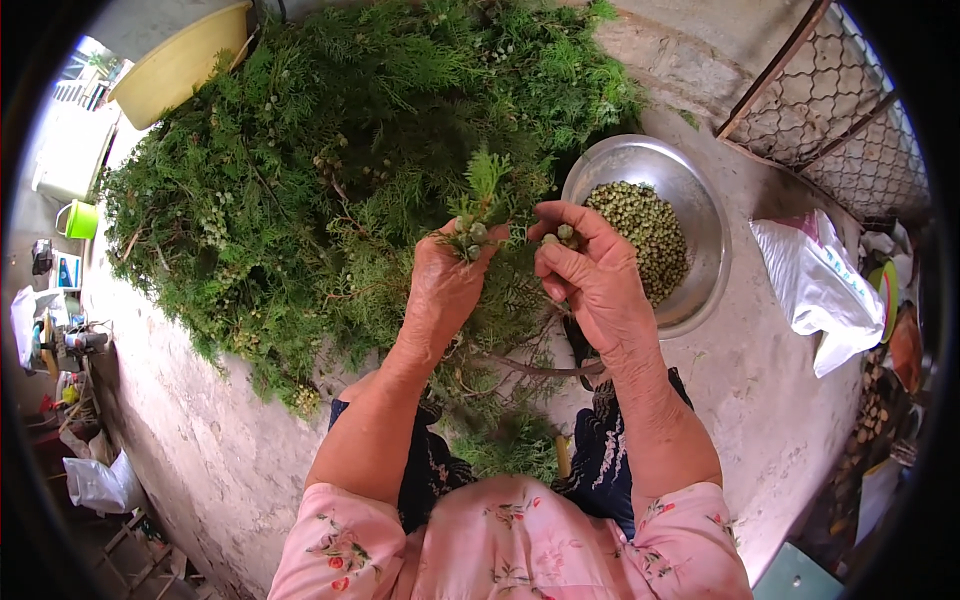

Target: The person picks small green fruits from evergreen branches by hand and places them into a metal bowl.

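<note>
My left hand (454,274) grips an evergreen sprig, probably arborvitae, with round green cones (474,234) at the fingers and a leafy tip above them. Close by on the right, my right hand (581,259) holds a few picked cones (564,235) between thumb and fingers. Just beyond that hand, a round metal basin (711,247) holds a heap of small green cones (637,225). A large pile of cut evergreen branches (300,172) spreads in front of me and to the left. More sprigs (510,442) lie on the floor between my legs.
A yellow plastic tub (184,64) leans behind the pile. At the far left are a small green bucket (79,220) and assorted household items. On the right stand a wire mesh panel (832,112) and a white plastic sack (821,285) on the concrete floor (765,397).
</note>
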`<action>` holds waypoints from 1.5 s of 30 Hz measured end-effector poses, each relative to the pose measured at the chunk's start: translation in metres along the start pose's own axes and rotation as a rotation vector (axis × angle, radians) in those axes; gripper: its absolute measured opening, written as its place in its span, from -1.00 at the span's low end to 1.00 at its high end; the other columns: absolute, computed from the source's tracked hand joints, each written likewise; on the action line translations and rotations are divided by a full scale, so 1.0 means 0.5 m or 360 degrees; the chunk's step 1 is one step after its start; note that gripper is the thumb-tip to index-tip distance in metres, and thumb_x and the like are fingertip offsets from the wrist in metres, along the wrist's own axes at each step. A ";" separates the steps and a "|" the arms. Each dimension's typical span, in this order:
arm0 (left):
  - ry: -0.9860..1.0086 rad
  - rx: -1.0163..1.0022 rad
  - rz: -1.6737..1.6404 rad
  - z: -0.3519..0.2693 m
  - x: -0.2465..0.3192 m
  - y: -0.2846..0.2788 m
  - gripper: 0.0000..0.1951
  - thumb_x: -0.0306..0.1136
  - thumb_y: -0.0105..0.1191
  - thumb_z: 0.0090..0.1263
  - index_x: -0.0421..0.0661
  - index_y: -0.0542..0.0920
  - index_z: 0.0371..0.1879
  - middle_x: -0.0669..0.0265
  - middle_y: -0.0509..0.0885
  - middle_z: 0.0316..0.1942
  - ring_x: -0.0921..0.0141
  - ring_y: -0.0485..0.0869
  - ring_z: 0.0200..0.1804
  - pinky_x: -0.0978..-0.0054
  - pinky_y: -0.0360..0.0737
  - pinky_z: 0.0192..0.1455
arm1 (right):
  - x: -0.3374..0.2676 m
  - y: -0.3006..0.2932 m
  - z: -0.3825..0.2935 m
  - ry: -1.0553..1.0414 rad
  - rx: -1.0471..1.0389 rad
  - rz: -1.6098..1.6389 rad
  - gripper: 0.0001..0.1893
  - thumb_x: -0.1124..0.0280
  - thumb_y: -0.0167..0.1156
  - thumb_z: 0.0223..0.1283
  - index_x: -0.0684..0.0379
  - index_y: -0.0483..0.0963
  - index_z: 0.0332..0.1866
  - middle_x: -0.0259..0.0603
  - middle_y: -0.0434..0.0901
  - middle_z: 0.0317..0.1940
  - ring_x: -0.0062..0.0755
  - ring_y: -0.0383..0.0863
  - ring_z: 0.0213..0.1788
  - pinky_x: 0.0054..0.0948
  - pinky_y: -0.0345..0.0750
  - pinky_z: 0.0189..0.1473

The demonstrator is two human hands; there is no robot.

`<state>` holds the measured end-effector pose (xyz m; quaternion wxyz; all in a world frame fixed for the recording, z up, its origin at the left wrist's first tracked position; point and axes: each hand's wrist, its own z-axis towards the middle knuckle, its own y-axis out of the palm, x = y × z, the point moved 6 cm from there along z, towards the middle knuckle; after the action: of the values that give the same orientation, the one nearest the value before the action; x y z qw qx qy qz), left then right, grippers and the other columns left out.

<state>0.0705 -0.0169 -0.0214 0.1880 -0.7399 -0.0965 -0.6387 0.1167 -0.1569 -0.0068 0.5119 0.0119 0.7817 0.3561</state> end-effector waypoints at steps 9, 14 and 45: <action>0.0394 -0.0201 0.0272 -0.012 0.014 0.022 -0.88 -0.60 0.01 0.11 -0.22 0.52 -0.35 0.19 0.63 -0.48 0.39 0.56 -0.45 0.45 0.48 -0.37 | 0.010 0.033 0.002 -0.0333 0.0036 -0.0676 -0.77 0.44 0.26 0.04 0.28 0.48 -0.20 -0.47 0.44 -0.56 -0.76 0.36 -0.55 -0.76 0.29 -0.55; 0.0346 -0.0128 0.0576 -0.008 -0.002 0.020 -0.83 -0.64 0.00 0.07 -0.20 0.51 -0.34 0.16 0.62 -0.51 0.33 0.60 -0.44 0.45 0.48 -0.38 | 0.023 0.027 0.002 0.0078 0.0050 -0.0573 -0.77 0.35 0.19 0.12 0.27 0.46 -0.20 -0.38 0.47 -0.54 -0.72 0.38 -0.55 -0.74 0.32 -0.56; 0.0759 -0.0160 0.0866 -0.019 0.028 0.044 -0.74 -0.62 0.04 -0.13 -0.14 0.39 -0.40 0.10 0.55 -0.53 0.05 0.55 -0.41 0.18 0.47 -0.44 | 0.017 -0.009 0.001 0.0169 0.0199 -0.0162 -0.87 0.38 0.11 0.19 0.22 0.47 -0.31 -0.46 0.36 -0.63 -0.76 0.31 -0.61 -0.69 0.21 -0.66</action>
<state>0.0727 -0.0422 -0.0102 0.3316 -0.5772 0.1819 -0.7238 0.1145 -0.1569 -0.0162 0.4856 -0.0148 0.8280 0.2802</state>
